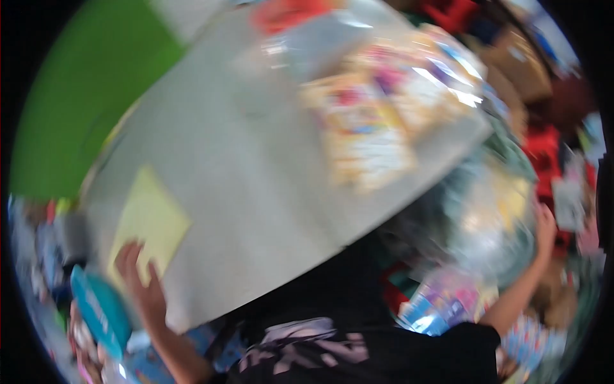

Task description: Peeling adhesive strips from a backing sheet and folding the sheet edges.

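Note:
My left hand (142, 276) is over the lower end of a pale yellow sheet (153, 217) at the left side of the table, its fingers apart and nothing held in them. Whether the fingertips touch the sheet is blurred. Far to the right, my right hand (545, 225) is at the outer edge of a big clear plastic bag (476, 217) with yellowish contents. Motion smears its fingers, so a grip on the bag cannot be made out.
Colourful packets (368, 137) in shiny clear wrap lie on the grey table (256, 185). A red item (288, 14) sits at its far edge. A teal object (99, 310) stands at the left, purple packs (441, 301) below the bag, and piled goods and boxes (521, 64) at the right.

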{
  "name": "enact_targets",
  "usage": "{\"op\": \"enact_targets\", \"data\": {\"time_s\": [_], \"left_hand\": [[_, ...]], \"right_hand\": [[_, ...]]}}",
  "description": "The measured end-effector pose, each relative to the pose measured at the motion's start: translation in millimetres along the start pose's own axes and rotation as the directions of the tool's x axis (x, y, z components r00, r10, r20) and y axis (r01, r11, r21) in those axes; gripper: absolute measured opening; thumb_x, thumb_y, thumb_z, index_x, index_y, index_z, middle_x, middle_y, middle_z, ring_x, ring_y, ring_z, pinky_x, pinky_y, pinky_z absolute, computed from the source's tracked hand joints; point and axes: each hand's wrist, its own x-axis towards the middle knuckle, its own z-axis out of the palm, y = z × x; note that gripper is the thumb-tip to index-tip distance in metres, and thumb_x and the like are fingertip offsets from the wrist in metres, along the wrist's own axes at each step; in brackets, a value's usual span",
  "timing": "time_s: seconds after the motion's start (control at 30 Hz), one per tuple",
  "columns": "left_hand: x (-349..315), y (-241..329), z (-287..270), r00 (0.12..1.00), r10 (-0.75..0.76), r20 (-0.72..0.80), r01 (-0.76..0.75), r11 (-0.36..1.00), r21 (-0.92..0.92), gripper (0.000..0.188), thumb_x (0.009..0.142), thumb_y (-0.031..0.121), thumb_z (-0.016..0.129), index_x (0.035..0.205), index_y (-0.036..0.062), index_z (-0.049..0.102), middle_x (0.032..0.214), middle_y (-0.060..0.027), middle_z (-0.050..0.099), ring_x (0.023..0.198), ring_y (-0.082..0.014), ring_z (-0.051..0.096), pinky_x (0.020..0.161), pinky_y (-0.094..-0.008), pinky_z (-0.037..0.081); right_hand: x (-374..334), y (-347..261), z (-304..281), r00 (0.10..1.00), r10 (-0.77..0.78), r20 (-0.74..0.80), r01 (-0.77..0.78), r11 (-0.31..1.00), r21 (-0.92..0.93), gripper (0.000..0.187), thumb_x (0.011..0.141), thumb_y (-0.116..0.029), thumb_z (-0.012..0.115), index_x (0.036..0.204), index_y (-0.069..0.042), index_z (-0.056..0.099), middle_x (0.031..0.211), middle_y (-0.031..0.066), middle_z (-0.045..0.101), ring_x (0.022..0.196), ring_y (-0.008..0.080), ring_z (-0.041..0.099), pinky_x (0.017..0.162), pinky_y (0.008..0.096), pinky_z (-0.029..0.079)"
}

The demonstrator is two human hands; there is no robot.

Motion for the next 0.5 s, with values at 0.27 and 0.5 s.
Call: {"op": "enact_targets", "data": {"time_s": [0.27, 0.5], "left_hand": [[-7, -42, -1, 0.980, -0.198, -0.029, 0.200, 0.959, 0.203, 0.047, 0.089, 0.018, 0.062, 0.132, 0.0052, 0.048, 0.140, -0.0216, 0.045, 0.131, -0.0398, 0.040, 0.110, -0.0472, 0.032], [-7, -25, -11, 0.936, -0.036, 0.349, 0.064, 0.995, -0.071, 0.045, 0.086, 0.020, 0.062, 0.127, 0.0052, 0.050, 0.125, -0.0172, 0.051, 0.115, -0.0381, 0.048, 0.102, -0.0462, 0.037]], "right_hand": [[44, 64, 37, 0.949, -0.083, 0.306, 0.153, 0.964, -0.215, 0.027, 0.100, -0.024, 0.050, 0.096, 0.002, 0.053, 0.089, 0.0100, 0.054, 0.085, 0.0179, 0.050, 0.082, 0.0310, 0.043], [10, -44, 27, 0.935, -0.331, 0.128, 0.353, 0.905, -0.236, 0.030, 0.101, -0.027, 0.049, 0.109, 0.002, 0.053, 0.098, 0.0161, 0.058, 0.093, 0.0273, 0.057, 0.089, 0.0339, 0.043]]}}
